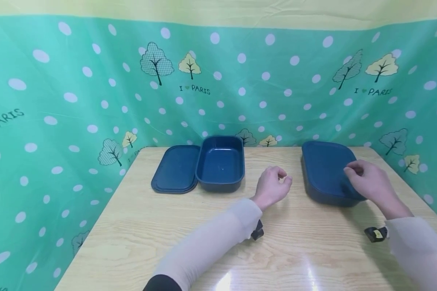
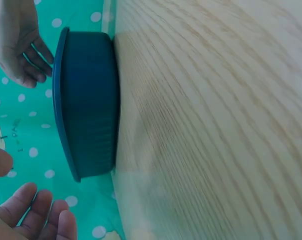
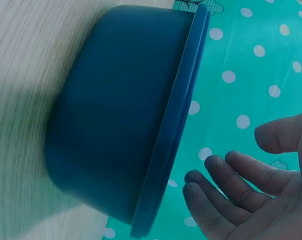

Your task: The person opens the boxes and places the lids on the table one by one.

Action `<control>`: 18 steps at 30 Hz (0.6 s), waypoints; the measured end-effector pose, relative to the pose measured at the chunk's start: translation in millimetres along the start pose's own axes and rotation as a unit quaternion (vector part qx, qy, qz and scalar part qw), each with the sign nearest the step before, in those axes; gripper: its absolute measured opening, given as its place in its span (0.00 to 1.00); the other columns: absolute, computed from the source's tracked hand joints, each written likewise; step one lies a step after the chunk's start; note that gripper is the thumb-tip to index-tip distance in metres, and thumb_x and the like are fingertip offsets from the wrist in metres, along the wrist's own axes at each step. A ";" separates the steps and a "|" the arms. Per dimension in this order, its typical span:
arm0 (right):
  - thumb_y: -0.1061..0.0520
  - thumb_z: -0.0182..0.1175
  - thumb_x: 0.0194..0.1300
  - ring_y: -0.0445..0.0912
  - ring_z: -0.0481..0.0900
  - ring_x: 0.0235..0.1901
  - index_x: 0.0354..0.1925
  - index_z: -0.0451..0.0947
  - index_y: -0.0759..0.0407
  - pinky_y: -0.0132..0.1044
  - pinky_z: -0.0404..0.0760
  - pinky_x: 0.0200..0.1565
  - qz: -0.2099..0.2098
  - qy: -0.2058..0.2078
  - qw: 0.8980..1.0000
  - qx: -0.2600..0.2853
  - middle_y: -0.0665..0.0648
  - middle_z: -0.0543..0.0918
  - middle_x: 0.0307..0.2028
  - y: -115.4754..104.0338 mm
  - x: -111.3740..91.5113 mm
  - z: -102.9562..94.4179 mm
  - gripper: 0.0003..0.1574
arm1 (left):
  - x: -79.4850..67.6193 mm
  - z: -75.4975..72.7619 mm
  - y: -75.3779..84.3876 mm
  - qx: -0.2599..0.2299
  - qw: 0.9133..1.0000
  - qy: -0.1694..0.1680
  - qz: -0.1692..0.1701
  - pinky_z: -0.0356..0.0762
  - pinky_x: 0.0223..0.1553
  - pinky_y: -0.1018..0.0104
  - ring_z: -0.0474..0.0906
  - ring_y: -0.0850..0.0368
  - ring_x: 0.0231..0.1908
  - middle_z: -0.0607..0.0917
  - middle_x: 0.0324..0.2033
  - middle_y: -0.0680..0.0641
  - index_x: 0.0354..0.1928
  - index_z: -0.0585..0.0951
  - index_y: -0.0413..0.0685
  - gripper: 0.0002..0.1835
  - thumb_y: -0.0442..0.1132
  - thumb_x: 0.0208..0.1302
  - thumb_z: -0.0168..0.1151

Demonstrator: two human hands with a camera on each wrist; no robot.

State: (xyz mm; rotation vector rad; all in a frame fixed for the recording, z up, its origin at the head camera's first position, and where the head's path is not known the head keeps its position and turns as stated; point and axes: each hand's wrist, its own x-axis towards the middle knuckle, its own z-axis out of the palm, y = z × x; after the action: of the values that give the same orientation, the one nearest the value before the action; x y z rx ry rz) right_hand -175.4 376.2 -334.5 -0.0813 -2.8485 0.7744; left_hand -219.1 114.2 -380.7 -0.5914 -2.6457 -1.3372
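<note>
On the right of the table a dark blue box (image 1: 329,196) stands with its lid (image 1: 325,165) on. My right hand (image 1: 373,184) hovers over the lid's right side, fingers loosely bent and nothing in them; the right wrist view has the hand (image 3: 251,190) apart from the lid's edge. Left of this box, above the table, is my left hand (image 1: 273,186), relaxed and holding nothing. Further left sits a second blue box (image 1: 220,167), uncovered, its inside bare. Its loose lid (image 1: 176,167) lies flat against its left side.
The light wooden table (image 1: 189,230) ends at a green dotted curtain (image 1: 218,89) behind and at both sides. Black wrist bands (image 1: 376,234) sit by the sleeve cuffs. The lidded box stands near the table's right edge.
</note>
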 end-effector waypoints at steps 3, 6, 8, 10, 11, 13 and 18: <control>0.48 0.43 0.74 0.68 0.71 0.47 0.54 0.70 0.72 0.60 0.71 0.41 0.003 0.004 1.000 -0.003 0.76 0.73 0.50 3.8 -0.3 -0.8 0.28 | 2.0 4.4 3.2 -0.002 1.000 -0.003 0.000 0.70 0.38 0.74 0.72 0.64 0.36 0.80 0.36 0.53 0.42 0.82 0.47 0.12 0.46 0.63 0.59; 0.48 0.43 0.73 0.70 0.69 0.49 0.55 0.69 0.74 0.62 0.70 0.43 0.004 0.009 1.000 -0.006 0.77 0.71 0.51 8.5 -1.1 -1.8 0.29 | 3.8 9.2 7.7 -0.005 1.000 -0.006 -0.007 0.70 0.38 0.74 0.72 0.64 0.36 0.79 0.36 0.54 0.42 0.82 0.47 0.12 0.46 0.63 0.59; 0.49 0.44 0.73 0.71 0.67 0.50 0.55 0.68 0.75 0.63 0.68 0.45 0.002 0.015 1.000 -0.008 0.78 0.70 0.52 11.4 -1.4 -2.0 0.30 | 5.1 12.2 10.6 -0.006 1.000 -0.009 -0.010 0.70 0.39 0.74 0.72 0.64 0.36 0.78 0.37 0.55 0.42 0.82 0.48 0.12 0.47 0.63 0.58; 0.49 0.45 0.73 0.71 0.67 0.50 0.56 0.67 0.76 0.64 0.68 0.45 0.001 0.020 1.000 -0.009 0.79 0.70 0.52 14.6 -1.2 -1.9 0.31 | 6.7 15.4 12.9 -0.004 1.000 -0.011 -0.013 0.71 0.39 0.74 0.72 0.64 0.36 0.78 0.37 0.55 0.43 0.82 0.48 0.13 0.48 0.63 0.58; 0.49 0.45 0.73 0.72 0.67 0.51 0.56 0.67 0.77 0.64 0.68 0.45 0.001 0.022 1.000 -0.011 0.79 0.70 0.53 16.4 -1.0 -1.9 0.31 | 7.7 16.6 14.1 -0.004 1.000 -0.013 -0.014 0.71 0.40 0.74 0.73 0.64 0.37 0.78 0.37 0.55 0.43 0.82 0.48 0.14 0.48 0.63 0.58; 0.49 0.44 0.72 0.72 0.67 0.50 0.57 0.66 0.78 0.64 0.69 0.45 0.003 0.024 1.000 -0.014 0.80 0.70 0.53 19.7 -0.6 -1.8 0.32 | 9.7 19.0 16.5 -0.006 1.000 -0.017 -0.018 0.71 0.39 0.74 0.73 0.65 0.37 0.79 0.36 0.56 0.43 0.82 0.48 0.14 0.49 0.63 0.59; 0.49 0.45 0.72 0.73 0.67 0.50 0.58 0.65 0.79 0.65 0.69 0.44 0.001 0.023 1.000 -0.020 0.81 0.69 0.53 28.6 0.4 -4.1 0.34 | 15.1 23.6 20.9 -0.028 0.998 -0.035 -0.050 0.72 0.37 0.74 0.74 0.66 0.34 0.79 0.32 0.58 0.40 0.81 0.50 0.13 0.51 0.62 0.61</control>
State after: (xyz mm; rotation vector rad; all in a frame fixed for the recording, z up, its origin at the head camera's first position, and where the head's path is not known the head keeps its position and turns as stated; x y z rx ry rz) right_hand -174.8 402.9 -345.4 -0.1072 -2.8223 0.7058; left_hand -223.1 148.5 -375.1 -0.5284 -2.7364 -1.4471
